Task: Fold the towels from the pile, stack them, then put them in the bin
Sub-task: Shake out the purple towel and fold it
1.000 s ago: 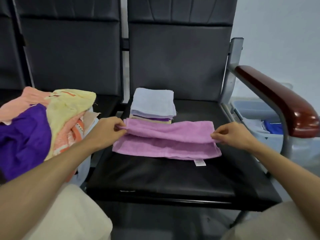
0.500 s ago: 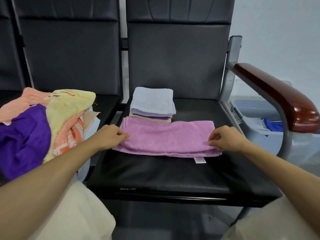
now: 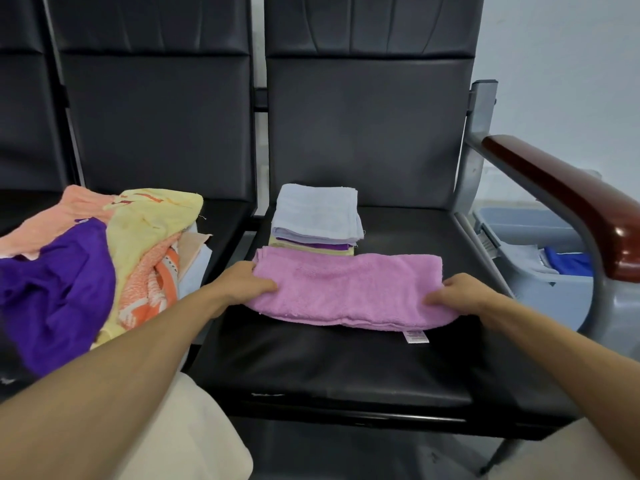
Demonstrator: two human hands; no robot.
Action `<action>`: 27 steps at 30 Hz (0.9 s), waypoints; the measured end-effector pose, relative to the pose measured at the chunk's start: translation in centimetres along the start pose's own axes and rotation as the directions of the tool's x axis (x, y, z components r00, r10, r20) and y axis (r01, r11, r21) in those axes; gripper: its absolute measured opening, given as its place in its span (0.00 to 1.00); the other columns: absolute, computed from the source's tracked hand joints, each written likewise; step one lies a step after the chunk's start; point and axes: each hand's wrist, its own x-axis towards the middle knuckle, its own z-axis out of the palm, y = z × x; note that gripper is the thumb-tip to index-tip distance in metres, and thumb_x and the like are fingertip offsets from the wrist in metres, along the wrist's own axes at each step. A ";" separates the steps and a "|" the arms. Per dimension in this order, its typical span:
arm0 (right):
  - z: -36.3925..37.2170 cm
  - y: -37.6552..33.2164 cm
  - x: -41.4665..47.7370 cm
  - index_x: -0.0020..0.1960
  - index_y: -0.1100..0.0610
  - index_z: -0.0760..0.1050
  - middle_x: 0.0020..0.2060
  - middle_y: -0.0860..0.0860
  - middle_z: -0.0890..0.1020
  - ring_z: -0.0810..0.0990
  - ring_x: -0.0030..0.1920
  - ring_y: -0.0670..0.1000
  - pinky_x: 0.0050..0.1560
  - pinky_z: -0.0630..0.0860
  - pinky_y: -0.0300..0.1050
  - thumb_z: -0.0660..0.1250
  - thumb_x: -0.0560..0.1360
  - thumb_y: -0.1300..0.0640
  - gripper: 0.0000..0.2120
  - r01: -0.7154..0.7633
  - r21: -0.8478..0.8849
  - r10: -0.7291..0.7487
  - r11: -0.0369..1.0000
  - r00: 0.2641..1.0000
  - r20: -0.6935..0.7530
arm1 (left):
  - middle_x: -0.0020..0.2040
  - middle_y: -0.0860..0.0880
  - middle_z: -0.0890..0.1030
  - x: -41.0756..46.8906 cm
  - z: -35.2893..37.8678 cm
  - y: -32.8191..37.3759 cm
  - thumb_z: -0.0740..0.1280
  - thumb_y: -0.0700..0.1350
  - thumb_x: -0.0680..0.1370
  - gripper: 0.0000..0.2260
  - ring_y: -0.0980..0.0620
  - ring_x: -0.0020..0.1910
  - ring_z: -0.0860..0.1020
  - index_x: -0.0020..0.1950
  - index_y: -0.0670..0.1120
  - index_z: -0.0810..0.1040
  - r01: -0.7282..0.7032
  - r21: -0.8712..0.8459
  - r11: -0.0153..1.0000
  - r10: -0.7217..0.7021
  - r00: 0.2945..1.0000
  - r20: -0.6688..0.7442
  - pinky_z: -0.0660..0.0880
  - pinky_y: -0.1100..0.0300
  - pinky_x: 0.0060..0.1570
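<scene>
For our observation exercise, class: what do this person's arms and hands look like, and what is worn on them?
The left forearm and right forearm are bare to the frame edge; no sleeves show. The left hand and right hand show no gloves, watch or bracelet. Light cream trousers cover the knees.

I count one pink towel (image 3: 349, 289) out front, one folded stack (image 3: 317, 216) showing at least three colours, one loose pile (image 3: 104, 258) of at least five cloths, one bin (image 3: 540, 230), one wooden armrest (image 3: 561, 202).
</scene>
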 end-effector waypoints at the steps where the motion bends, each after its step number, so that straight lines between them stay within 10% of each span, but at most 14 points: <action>1: -0.2 -0.2 -0.1 0.46 0.63 0.77 0.39 0.54 0.78 0.75 0.35 0.49 0.30 0.71 0.38 0.70 0.73 0.60 0.07 0.023 0.157 -0.026 0.987 1.000 0.015 | 0.49 0.49 0.79 -0.3 0.0 0.3 0.68 0.42 0.76 0.10 0.53 0.46 0.78 0.56 0.44 0.75 -0.026 -0.105 0.994 0.025 1.000 -0.013 0.73 0.64 0.41; 6: -1.1 -0.5 -0.5 0.47 0.68 0.75 0.40 0.59 0.78 0.77 0.36 0.52 0.27 0.78 0.39 0.64 0.76 0.71 0.02 -0.039 0.541 -0.033 0.840 0.992 0.122 | 0.47 0.42 0.79 -0.9 -0.2 1.3 0.64 0.31 0.76 0.04 0.49 0.42 0.78 0.49 0.38 0.74 0.078 -0.505 0.860 -0.063 0.997 0.045 0.77 0.60 0.38; 12: -2.7 -0.5 -0.6 0.43 0.63 0.76 0.28 0.56 0.75 0.70 0.23 0.46 0.18 0.64 0.34 0.66 0.77 0.61 0.06 -0.169 0.501 0.024 0.849 0.959 0.282 | 0.41 0.41 0.81 -1.2 -1.2 0.6 0.72 0.43 0.75 0.11 0.47 0.38 0.78 0.52 0.40 0.75 0.363 -0.442 0.820 -0.270 0.927 0.260 0.76 0.58 0.34; 16: -2.6 -1.9 -0.4 0.51 0.64 0.78 0.42 0.59 0.81 0.79 0.34 0.50 0.29 0.77 0.39 0.64 0.78 0.63 0.06 -0.055 0.664 -0.095 0.746 0.978 0.187 | 0.42 0.41 0.84 -1.2 -1.8 1.7 0.72 0.42 0.74 0.12 0.46 0.40 0.82 0.55 0.39 0.77 0.266 -0.586 0.765 -0.173 0.962 0.210 0.82 0.55 0.40; 22: -3.7 -4.2 -1.5 0.45 0.62 0.76 0.36 0.55 0.82 0.82 0.28 0.45 0.27 0.78 0.36 0.57 0.82 0.65 0.11 0.168 0.897 -0.187 0.410 0.978 -0.098 | 0.39 0.43 0.81 -0.9 -2.6 2.8 0.68 0.40 0.77 0.07 0.51 0.31 0.80 0.54 0.40 0.79 0.114 -0.866 0.486 -0.109 0.992 0.069 0.79 0.61 0.26; 27: -3.1 -0.7 -1.5 0.48 0.66 0.76 0.21 0.53 0.76 0.74 0.18 0.44 0.17 0.70 0.32 0.61 0.80 0.64 0.07 -0.092 0.630 -0.013 0.771 0.987 0.161 | 0.32 0.43 0.76 -1.5 -2.1 0.5 0.64 0.37 0.80 0.04 0.54 0.21 0.75 0.51 0.37 0.75 0.227 -0.427 0.875 -0.198 0.974 0.112 0.70 0.66 0.18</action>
